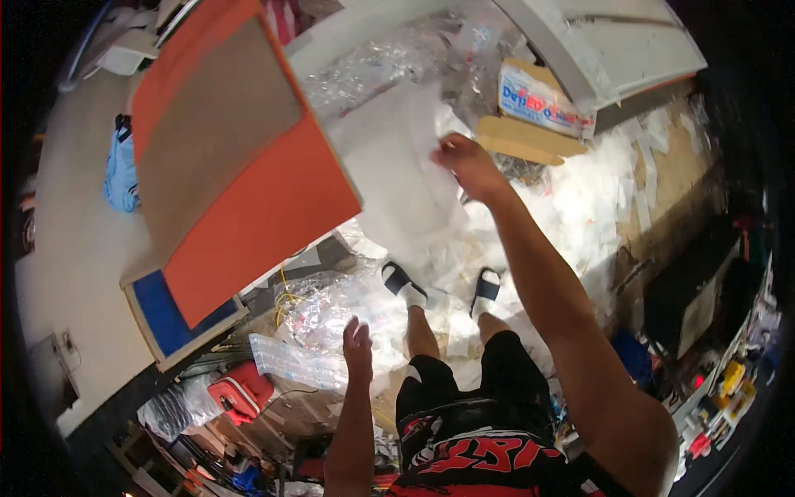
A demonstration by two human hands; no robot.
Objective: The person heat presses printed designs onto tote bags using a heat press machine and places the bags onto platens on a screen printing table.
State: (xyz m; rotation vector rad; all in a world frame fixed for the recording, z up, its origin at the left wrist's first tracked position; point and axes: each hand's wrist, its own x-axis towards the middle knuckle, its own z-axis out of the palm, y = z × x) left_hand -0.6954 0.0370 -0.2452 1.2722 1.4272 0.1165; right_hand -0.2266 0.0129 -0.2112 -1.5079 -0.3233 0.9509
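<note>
A pale table (70, 240) flanks the brightly lit, littered floor (672, 178).

Down and a little forward it's aimed now, from head height, through one wide fisheye, the corners swallowed by black. The shirt (489, 454) is caught close at the lower edge, the sandals (488, 288) farther off, below centre. The left hand (358, 348) and right hand (470, 170) are taken in from above; the bench (70, 273) is bowed along the left rim.
</note>
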